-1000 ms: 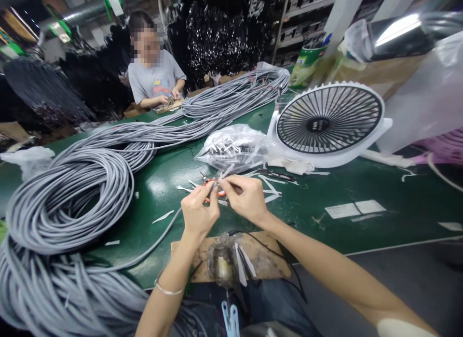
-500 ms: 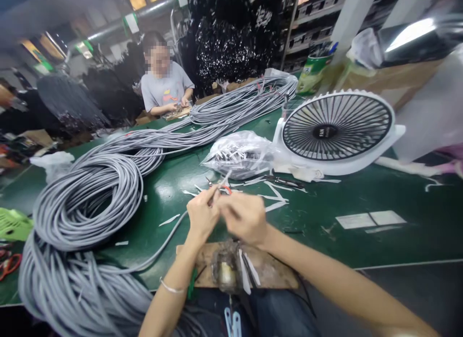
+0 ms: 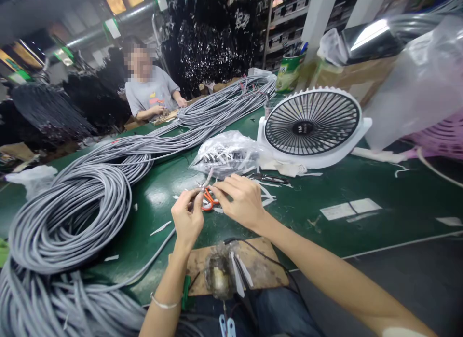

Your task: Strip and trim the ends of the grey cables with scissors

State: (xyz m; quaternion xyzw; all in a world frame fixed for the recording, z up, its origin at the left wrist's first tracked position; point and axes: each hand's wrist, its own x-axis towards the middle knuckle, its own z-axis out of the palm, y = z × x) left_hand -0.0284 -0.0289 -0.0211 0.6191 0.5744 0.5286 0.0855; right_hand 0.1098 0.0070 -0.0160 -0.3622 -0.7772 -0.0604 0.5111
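Observation:
My left hand [image 3: 188, 216] is closed in a pinch around a grey cable [image 3: 159, 255], whose length trails from under the hand down to the large bundle at lower left. A pale, thin end [image 3: 210, 176] points up just beyond the fingertips. My right hand [image 3: 240, 199] is close beside it, thumb and fingers bent together; what they pinch, if anything, is too small to make out. Between the hands show the orange handles of a small cutting tool [image 3: 209, 200], near the right fingertips. Whether they touch I cannot tell.
Grey cable coils [image 3: 72, 216] cover the left side. A clear bag of small parts [image 3: 227, 153] and a white fan [image 3: 313, 127] stand beyond my hands. Nearer are a wooden board [image 3: 264, 264] and a grimy metal device [image 3: 219, 274]. A co-worker [image 3: 154, 93] sits across.
My right hand has drawn slightly apart from my left, uncovering more of the orange handles. The left keeps its pinch on the cable. The whole view has shifted.

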